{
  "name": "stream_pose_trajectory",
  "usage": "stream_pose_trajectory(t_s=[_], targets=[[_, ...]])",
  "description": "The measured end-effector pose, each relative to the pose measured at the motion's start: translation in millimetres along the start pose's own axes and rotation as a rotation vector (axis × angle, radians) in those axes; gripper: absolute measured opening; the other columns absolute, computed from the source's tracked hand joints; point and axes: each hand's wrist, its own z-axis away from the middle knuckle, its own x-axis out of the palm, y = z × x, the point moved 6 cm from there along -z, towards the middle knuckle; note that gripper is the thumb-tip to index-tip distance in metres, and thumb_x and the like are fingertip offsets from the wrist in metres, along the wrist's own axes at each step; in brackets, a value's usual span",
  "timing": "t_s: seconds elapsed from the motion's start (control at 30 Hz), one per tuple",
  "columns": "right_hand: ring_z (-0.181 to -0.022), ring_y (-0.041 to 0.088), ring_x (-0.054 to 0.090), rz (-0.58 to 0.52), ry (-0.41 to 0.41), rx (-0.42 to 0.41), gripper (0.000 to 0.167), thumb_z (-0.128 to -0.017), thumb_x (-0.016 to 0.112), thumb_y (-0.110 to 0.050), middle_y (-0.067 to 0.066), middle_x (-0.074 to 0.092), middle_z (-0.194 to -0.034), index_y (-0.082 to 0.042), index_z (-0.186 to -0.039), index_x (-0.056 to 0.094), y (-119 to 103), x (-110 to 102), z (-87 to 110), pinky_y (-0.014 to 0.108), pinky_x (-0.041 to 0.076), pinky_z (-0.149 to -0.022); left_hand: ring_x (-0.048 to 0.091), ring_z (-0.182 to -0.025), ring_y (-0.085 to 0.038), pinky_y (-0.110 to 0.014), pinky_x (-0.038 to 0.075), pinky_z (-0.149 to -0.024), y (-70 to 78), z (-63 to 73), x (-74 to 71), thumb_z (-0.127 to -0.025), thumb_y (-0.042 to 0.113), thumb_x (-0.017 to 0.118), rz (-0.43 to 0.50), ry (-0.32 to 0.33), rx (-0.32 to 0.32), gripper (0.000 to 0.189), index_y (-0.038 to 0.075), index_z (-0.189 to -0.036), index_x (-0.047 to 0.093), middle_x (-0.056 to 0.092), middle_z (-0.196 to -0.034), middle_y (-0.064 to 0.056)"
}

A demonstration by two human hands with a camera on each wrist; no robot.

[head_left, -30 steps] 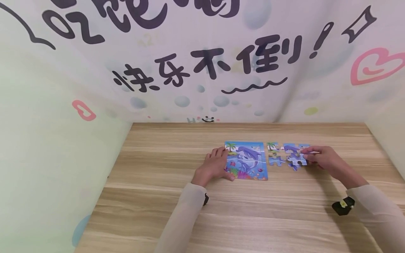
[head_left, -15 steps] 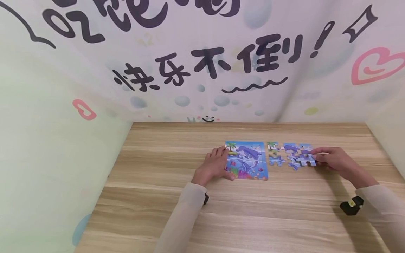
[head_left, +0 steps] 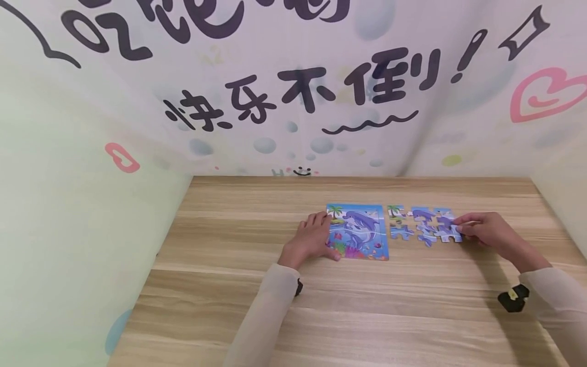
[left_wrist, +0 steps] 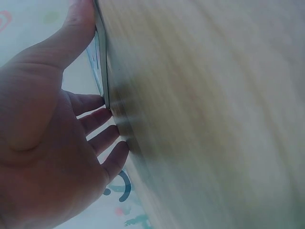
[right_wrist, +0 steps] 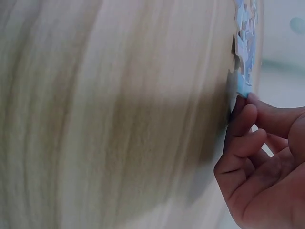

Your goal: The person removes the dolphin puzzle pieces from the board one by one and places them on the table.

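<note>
Puzzle board point(head_left: 357, 232) shows dolphins point(head_left: 362, 223) in head view alone.

2 bare hands point(head_left: 310, 237), 2 pale long sleeves point(head_left: 264, 311), 2 black wrist pieces point(head_left: 510, 303) (yellowish patch point(head_left: 512, 293) on the right).

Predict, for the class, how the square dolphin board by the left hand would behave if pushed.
The square dolphin board is probably stiff, since its edge looks straight in the left-wrist view. It seems thin, so likely light for its size. Lying flat on the wood-grain table, it would probably slide rather than roll or tip.
</note>
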Motion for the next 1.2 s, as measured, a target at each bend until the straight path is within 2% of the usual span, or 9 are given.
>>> stream_pose_trajectory(t_s=[0.2, 0.3, 0.47, 0.8, 1.2], targets=[[-0.066, 0.008, 0.054, 0.157, 0.04, -0.067, 0.033, -0.097, 0.061, -0.013, 0.002, 0.066, -0.081, 0.013, -0.117, 0.063, -8, -1, -0.2, 0.028, 0.046, -0.057, 0.02, -0.148, -0.029, -0.046, 0.025, -0.116, 0.0, -0.2, -0.3, -0.078, 0.059, 0.075, -0.005, -0.002, 0.002, 0.11, 0.01, -0.158, 0.018, 0.019, -0.162, -0.009], [-0.069, 0.009, 0.056, 0.229, 0.061, -0.101, 0.03, -0.095, 0.062, -0.011, 0.014, 0.07, -0.086, 0.013, -0.114, 0.064, -11, -1, -0.4, 0.027, 0.047, -0.058, 0.02, -0.148, -0.029, -0.046, 0.025, -0.116, -0.1, 0.0, -0.6, -0.078, 0.059, 0.075, 0.002, -0.005, 0.002, 0.11, 0.01, -0.158, 0.018, 0.019, -0.162, -0.009], [-0.071, 0.013, 0.058, 0.304, 0.079, -0.096, 0.027, -0.092, 0.065, -0.01, 0.024, 0.072, -0.094, 0.011, -0.108, 0.066, -15, -1, 0.5, 0.026, 0.046, -0.058, 0.019, -0.148, -0.028, -0.046, 0.024, -0.116, 0.4, 0.4, -0.9, -0.078, 0.058, 0.075, 0.007, -0.009, 0.004, 0.11, 0.009, -0.159, 0.017, 0.019, -0.162, -0.009], [-0.072, 0.016, 0.056, 0.362, 0.081, -0.07, 0.025, -0.092, 0.064, -0.014, 0.014, 0.069, -0.087, 0.008, -0.101, 0.068, -16, -1, 1.6, 0.028, 0.044, -0.06, 0.02, -0.148, -0.028, -0.046, 0.024, -0.116, 0.3, -0.2, -0.1, -0.078, 0.059, 0.075, 0.004, -0.006, -0.001, 0.11, 0.01, -0.158, 0.018, 0.019, -0.162, -0.009], [-0.075, 0.022, 0.059, 0.39, 0.104, -0.064, 0.023, -0.093, 0.063, -0.013, 0.024, 0.069, -0.094, 0.007, -0.102, 0.068, -19, 2, 4.5, 0.028, 0.044, -0.062, 0.018, -0.148, -0.028, -0.046, 0.024, -0.116, 0.2, 1.1, -0.8, -0.078, 0.059, 0.076, 0.012, -0.007, -0.002, 0.111, 0.01, -0.158, 0.018, 0.018, -0.163, -0.009]])
